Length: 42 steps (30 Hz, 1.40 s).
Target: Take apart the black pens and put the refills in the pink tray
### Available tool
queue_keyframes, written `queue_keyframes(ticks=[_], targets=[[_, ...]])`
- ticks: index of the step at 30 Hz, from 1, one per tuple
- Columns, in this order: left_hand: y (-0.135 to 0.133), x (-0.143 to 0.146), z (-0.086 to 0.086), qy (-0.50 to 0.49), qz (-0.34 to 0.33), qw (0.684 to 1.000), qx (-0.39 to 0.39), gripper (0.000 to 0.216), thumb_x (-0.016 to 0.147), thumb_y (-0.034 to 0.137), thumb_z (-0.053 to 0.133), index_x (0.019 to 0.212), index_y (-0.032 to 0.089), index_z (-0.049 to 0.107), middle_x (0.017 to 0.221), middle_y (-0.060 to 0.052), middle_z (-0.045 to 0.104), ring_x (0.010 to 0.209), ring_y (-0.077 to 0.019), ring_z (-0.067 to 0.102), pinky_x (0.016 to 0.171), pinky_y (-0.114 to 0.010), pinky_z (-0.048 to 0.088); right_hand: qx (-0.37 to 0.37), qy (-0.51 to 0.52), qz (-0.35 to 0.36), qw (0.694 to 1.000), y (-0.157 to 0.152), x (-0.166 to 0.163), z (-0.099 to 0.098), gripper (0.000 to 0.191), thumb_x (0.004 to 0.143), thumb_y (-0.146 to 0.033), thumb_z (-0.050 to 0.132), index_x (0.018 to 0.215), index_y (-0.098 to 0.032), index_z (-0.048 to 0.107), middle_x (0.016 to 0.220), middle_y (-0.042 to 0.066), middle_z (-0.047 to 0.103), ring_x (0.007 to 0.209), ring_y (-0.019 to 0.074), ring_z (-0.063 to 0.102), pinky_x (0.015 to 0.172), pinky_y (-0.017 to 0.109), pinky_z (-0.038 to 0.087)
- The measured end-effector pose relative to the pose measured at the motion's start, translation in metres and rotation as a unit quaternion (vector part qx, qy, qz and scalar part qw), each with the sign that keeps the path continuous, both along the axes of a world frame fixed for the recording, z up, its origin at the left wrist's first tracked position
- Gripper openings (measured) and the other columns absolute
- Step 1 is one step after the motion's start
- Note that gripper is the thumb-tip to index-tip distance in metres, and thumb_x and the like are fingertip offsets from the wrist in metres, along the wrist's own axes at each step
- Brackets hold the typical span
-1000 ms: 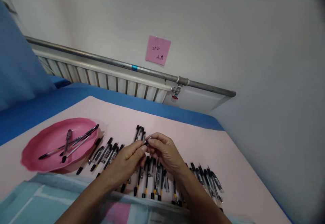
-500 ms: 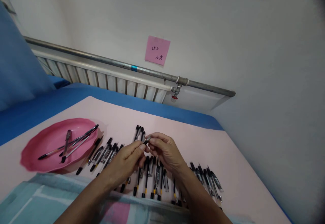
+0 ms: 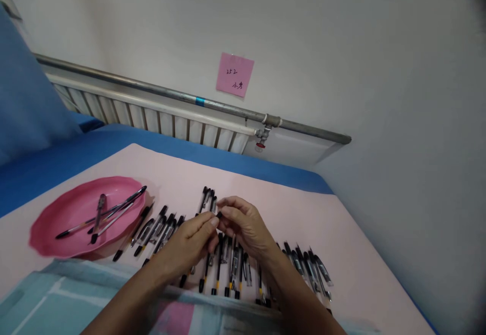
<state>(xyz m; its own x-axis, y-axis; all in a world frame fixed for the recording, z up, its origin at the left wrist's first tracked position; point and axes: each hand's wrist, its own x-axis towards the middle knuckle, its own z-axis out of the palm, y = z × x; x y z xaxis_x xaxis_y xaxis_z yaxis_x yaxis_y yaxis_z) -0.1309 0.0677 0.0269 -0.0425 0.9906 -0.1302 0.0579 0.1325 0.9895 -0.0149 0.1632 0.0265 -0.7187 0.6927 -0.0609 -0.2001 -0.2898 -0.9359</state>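
- A small black pen part (image 3: 219,215) is pinched between the left hand (image 3: 193,234) and right hand (image 3: 248,226), above black-and-clear plastic pens (image 3: 217,264).
- Pale pink tabletop (image 3: 296,208); scalloped pink dish (image 3: 79,203) at left, white ribbed radiator (image 3: 152,120) at the far side.
- The part looks dark, mostly covered by the hands.

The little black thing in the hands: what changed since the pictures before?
The shiny tip on the small black piece showed half a second ago; now it's out of sight, seemingly covered as the fingers of the right hand shifted slightly. Nothing was visibly let go: the left hand still pinches the piece. The pens and pink dish stayed put.
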Motion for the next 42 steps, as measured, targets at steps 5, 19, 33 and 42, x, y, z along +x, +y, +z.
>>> queue_keyframes(ticks=[5, 19, 33, 42], targets=[[-0.001, -0.001, 0.001, 0.011, -0.002, 1.000, 0.000, 0.036, 0.086, 0.046, 0.029, 0.072, 0.018, 0.046, 0.055, 0.006, 0.041, 0.041, -0.0054, 0.029, 0.039, -0.019, 0.021, 0.030, -0.025, -0.021, 0.999, 0.000, 0.000, 0.000, 0.015, 0.064, -0.027, 0.068, 0.067, -0.015, 0.060, 0.045, -0.005, 0.050, 0.040, 0.0053, 0.040, 0.040, 0.018, 0.027], [0.000, -0.003, 0.004, -0.046, -0.005, 0.999, -0.017, 0.020, 0.078, 0.038, 0.049, 0.079, 0.019, 0.043, 0.055, 0.010, 0.030, 0.043, -0.0042, 0.022, 0.040, -0.018, 0.019, 0.065, -0.062, -0.086, 0.992, 0.003, -0.002, -0.004, 0.020, 0.064, -0.031, 0.067, 0.060, -0.015, 0.056, 0.042, -0.008, 0.041, 0.038, 0.0042, 0.031, 0.038, 0.019, 0.023], [0.000, -0.004, 0.002, -0.029, 0.010, 0.999, -0.037, 0.024, 0.079, 0.041, 0.045, 0.071, 0.019, 0.042, 0.049, 0.010, 0.027, 0.041, -0.0051, 0.022, 0.039, -0.018, 0.017, 0.020, -0.017, -0.027, 0.999, 0.004, 0.000, -0.002, 0.020, 0.068, -0.029, 0.064, 0.080, -0.014, 0.065, 0.053, -0.003, 0.049, 0.047, 0.0070, 0.042, 0.041, 0.019, 0.031], [0.001, -0.002, 0.001, 0.204, 0.060, 0.974, 0.079, 0.016, 0.082, 0.030, 0.041, 0.078, 0.019, 0.052, 0.065, 0.003, 0.050, 0.061, -0.0110, 0.044, 0.056, -0.022, 0.033, 0.069, -0.059, -0.087, 0.992, 0.003, 0.000, -0.003, 0.025, 0.067, -0.035, 0.067, 0.060, -0.016, 0.053, 0.042, -0.008, 0.038, 0.037, 0.0042, 0.031, 0.037, 0.019, 0.022]])
